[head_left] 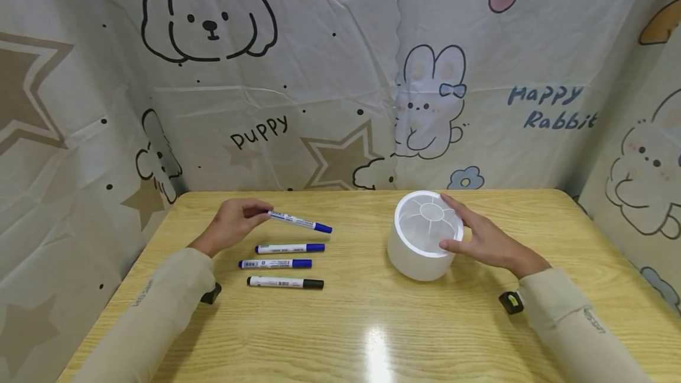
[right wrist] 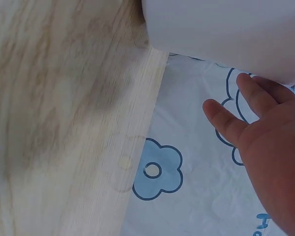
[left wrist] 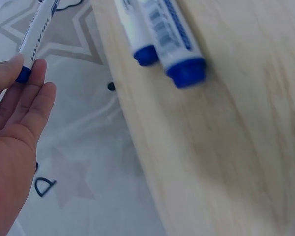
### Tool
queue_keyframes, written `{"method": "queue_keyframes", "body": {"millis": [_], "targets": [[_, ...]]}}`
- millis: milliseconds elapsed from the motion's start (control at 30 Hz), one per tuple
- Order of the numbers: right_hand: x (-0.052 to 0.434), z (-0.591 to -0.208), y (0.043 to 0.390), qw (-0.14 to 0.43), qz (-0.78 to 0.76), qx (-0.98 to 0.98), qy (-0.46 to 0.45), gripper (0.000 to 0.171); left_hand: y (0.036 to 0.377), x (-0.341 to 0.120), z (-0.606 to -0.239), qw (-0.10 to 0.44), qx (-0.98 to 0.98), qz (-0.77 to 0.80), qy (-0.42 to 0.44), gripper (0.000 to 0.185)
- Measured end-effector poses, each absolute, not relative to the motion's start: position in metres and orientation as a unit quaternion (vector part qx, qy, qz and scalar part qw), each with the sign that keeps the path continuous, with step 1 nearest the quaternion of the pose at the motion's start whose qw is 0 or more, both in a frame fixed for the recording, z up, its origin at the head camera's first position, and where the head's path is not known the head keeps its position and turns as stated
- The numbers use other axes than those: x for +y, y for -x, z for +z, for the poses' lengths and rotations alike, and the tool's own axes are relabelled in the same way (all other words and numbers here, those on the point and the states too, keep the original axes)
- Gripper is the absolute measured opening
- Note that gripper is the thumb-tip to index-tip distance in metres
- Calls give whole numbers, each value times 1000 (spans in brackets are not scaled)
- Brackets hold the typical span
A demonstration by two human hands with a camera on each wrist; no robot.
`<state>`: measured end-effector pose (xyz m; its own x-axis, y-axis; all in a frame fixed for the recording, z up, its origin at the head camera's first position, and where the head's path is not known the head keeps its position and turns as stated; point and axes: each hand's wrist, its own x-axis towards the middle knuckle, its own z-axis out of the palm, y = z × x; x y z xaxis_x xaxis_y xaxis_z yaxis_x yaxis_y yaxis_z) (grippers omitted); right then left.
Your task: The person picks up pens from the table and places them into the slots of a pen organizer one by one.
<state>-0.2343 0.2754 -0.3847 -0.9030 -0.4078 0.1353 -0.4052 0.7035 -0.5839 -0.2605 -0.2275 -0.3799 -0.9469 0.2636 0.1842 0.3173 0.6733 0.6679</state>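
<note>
My left hand (head_left: 234, 223) pinches a blue-capped whiteboard marker (head_left: 295, 220) by its rear end between thumb and fingers. The marker's cap points right and slants a little downward, close over the table. In the left wrist view the thumb and fingertips meet at the marker's blue end (left wrist: 23, 74). At the right stands a white round organizer (head_left: 420, 259), its top split by radial dividers around a central circle. My right hand (head_left: 484, 241) holds its right side, thumb and fingers spread along the rim. The right wrist view shows two fingers stretched beneath the organizer's white wall (right wrist: 226, 29).
Nearer me than the held marker lie two blue-capped markers (head_left: 289, 248) (head_left: 275, 263) and a black-capped marker (head_left: 285, 282), roughly parallel, caps to the right. The wooden table (head_left: 340, 324) ends at a printed cloth backdrop (head_left: 330, 75), with cloth at both sides too.
</note>
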Motion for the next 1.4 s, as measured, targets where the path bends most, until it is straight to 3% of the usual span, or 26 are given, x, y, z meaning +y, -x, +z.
{"method": "queue_keyframes", "body": {"millis": [1400], "targets": [[274, -386, 233, 20, -308, 932, 189, 96, 263, -170, -327, 83, -859, -450, 229, 20]]}}
